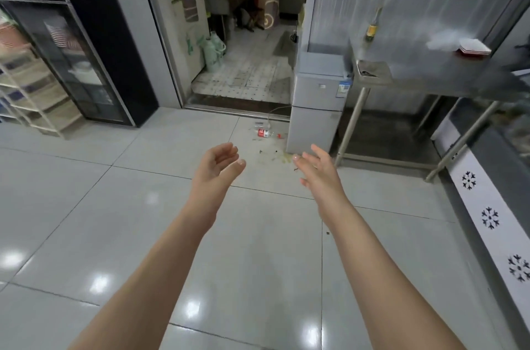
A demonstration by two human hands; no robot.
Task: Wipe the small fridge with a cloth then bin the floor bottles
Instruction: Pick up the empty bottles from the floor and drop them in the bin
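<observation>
A small silver two-door fridge [317, 108] stands on the tiled floor beside a steel table. A clear plastic bottle with a red label [265, 133] lies on its side on the floor just left of the fridge's base. A whitish cloth [443, 41], blurred, lies on the steel table [424, 74] at the right. My left hand [219, 161] and my right hand [317, 168] are both stretched out in front of me over the floor. Their fingers are apart and they hold nothing. Both are well short of the fridge and the bottle.
A yellowish stain and crumbs [274, 157] mark the floor by the fridge. A glass bottle [372, 29] and red-and-white plates [474, 48] stand on the table. A doorway [243, 68] leads to a back room. A dark glass cabinet [83, 68] is at left, a white counter front [487, 212] at right.
</observation>
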